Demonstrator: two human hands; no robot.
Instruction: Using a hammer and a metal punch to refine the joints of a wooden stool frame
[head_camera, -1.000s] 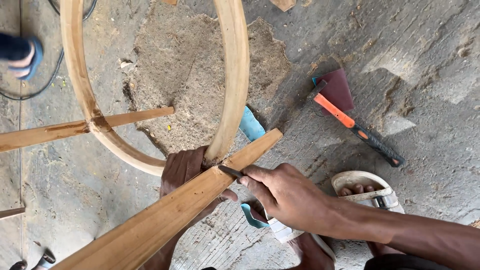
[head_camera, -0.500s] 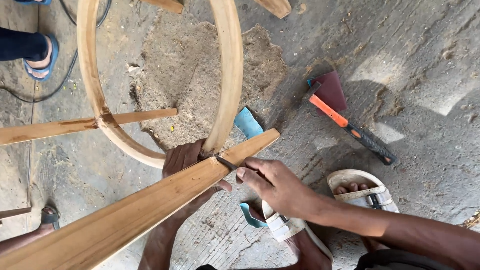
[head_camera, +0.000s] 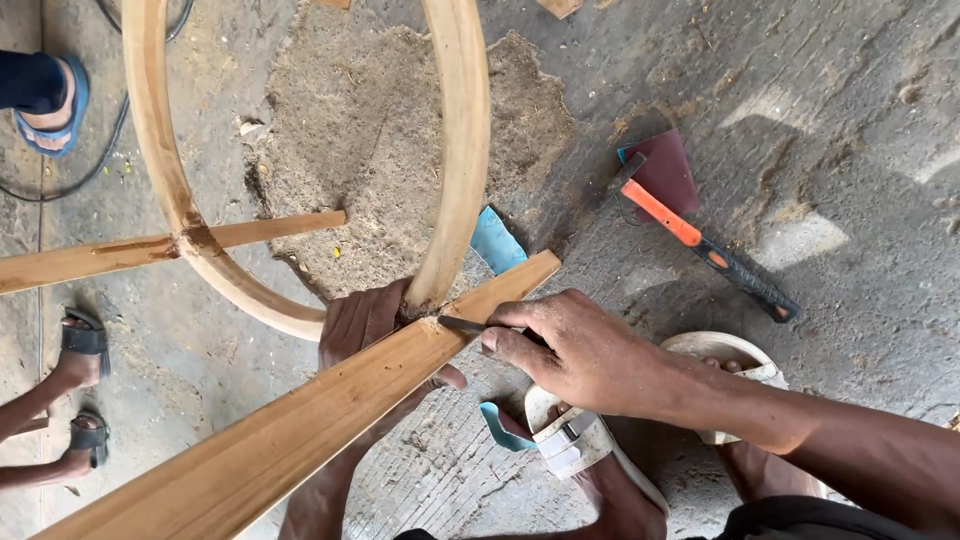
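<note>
- The long pale wooden slat (head_camera: 300, 430) ran diagonally from the lower left edge to its upper end beside the curved pale wooden hoop (head_camera: 462, 150); this joint served as the landmark.
- The left hand (head_camera: 365, 330) lay just below the joint, fingers wrapped under and around the slat, clamping it against the hoop.
- The right hand (head_camera: 580, 350), to the right of the joint, was closed on a thin dark pointed tool (head_camera: 462, 325), its tip at the joint; whether pencil or blade could not be told.
- Judged step: marking or trimming the slat where it met the hoop. The next move would call for a steady clamp and a short, controlled stroke along the joint line.
- An orange-and-black-handled hammer (head_camera: 700, 240) lay on the grey concrete floor (head_camera: 850, 150) well right of the joint.
- A blue scrap (head_camera: 497, 240) lay just above the joint.
- A second wooden slat (head_camera: 130, 250) met the hoop at far left.
- Other people's sandalled feet (head_camera: 80, 390) stood far left.
</note>
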